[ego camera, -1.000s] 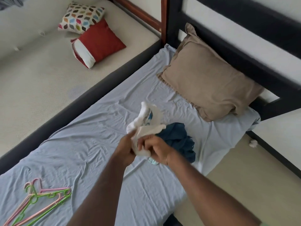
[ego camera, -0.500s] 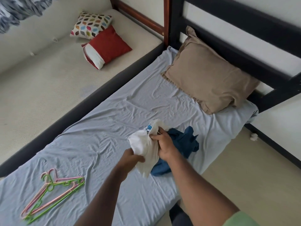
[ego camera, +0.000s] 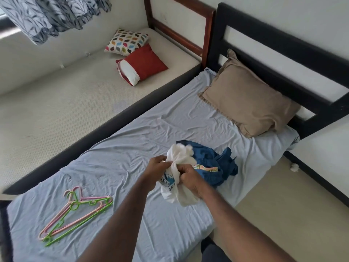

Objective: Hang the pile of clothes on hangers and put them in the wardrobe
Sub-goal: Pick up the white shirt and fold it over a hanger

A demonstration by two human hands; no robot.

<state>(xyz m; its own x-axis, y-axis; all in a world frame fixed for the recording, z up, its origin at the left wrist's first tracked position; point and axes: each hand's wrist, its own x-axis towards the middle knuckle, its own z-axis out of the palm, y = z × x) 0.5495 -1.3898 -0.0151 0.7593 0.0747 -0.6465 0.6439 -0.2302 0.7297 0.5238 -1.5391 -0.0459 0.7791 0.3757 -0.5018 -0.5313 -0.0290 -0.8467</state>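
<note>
Both hands hold a crumpled white shirt (ego camera: 179, 193) with a blue print above the bed. My left hand (ego camera: 155, 170) grips its bunched middle from the left. My right hand (ego camera: 188, 177) grips the same bunch from the right. Just behind the shirt a dark blue garment (ego camera: 217, 163) lies heaped on the sheet, with a strip of bright patterned cloth (ego camera: 206, 168) showing on it. Pink and green plastic hangers (ego camera: 75, 210) lie in a loose stack at the lower left of the bed. No wardrobe is in view.
The bed has a wrinkled pale blue sheet (ego camera: 122, 148), a tan pillow (ego camera: 247, 103) and a black headboard (ego camera: 283, 46). A second bare mattress (ego camera: 47, 103) with a red cushion (ego camera: 143, 63) and a patterned cushion (ego camera: 126, 41) lies to the left. Beige floor (ego camera: 283, 205) is on the right.
Both hands have come together on the white shirt and bunched it, so part now hangs below them. The view has tilted up, showing more headboard and curtain.
</note>
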